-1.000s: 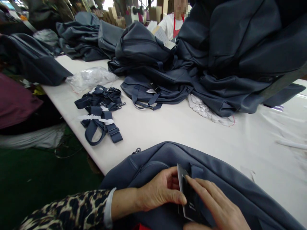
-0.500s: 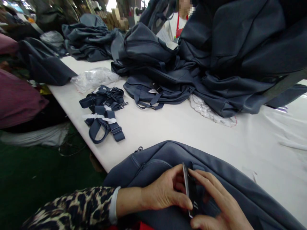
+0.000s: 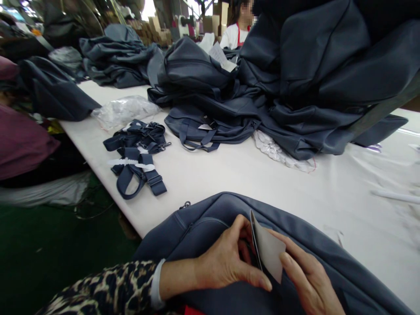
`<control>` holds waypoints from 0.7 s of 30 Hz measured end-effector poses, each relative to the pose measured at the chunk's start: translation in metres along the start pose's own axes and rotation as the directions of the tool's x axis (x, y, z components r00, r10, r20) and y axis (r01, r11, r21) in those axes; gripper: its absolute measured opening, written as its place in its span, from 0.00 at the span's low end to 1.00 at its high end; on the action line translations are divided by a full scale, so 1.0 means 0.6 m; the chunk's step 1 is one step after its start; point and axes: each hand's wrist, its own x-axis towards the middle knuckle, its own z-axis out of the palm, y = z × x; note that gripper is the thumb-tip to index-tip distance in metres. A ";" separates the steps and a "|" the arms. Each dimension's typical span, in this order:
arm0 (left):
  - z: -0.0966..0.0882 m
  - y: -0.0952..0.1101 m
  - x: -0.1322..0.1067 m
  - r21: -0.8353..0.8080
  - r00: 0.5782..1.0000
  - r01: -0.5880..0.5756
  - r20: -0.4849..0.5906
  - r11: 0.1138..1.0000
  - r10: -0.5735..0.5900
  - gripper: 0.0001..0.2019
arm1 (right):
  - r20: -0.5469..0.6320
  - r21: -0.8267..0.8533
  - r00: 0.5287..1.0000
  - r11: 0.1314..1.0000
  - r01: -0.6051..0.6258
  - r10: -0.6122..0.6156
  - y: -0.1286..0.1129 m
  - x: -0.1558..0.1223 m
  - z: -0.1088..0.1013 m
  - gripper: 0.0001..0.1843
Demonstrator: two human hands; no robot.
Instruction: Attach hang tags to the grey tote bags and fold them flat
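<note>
My left hand (image 3: 223,262) pinches the edge of a card hang tag (image 3: 268,250), whose white face shows and whose dark edge stands at the left. My right hand (image 3: 310,278) comes in from the lower right, with its fingers pressed against the tag's right side. Below the tag and hands lies a slate-blue fabric bag (image 3: 203,232) with a zipped pocket and a small metal ring. The bag rests across my lap at the table's front edge. A leopard-print sleeve with a white cuff covers my left forearm.
On the white table (image 3: 236,183) lie navy straps with buckles (image 3: 138,157) and a clear plastic bag (image 3: 124,110). A large heap of navy bags (image 3: 210,105) rises behind them. A co-worker (image 3: 234,39) stands beyond it, and boxes stand farther back.
The tag has turned, so its white face shows in place of the dark printed face. My right hand has moved slightly right, and my left fingers have risen along the tag's edge.
</note>
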 end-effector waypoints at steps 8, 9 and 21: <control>0.000 0.000 -0.002 0.215 0.999 0.014 -0.042 0.976 -0.005 0.37 | 0.008 -0.124 0.994 0.986 0.109 -0.108 -0.016 -0.005 0.011 0.24; 0.000 -0.001 -0.002 0.241 0.999 0.017 -0.041 0.970 -0.007 0.37 | 0.016 -0.117 0.992 0.985 0.126 -0.125 -0.015 -0.005 0.013 0.27; 0.001 0.002 0.002 0.357 0.997 -0.005 -0.070 0.934 0.032 0.34 | 0.009 0.010 0.999 0.999 0.037 -0.037 0.006 0.000 0.008 0.26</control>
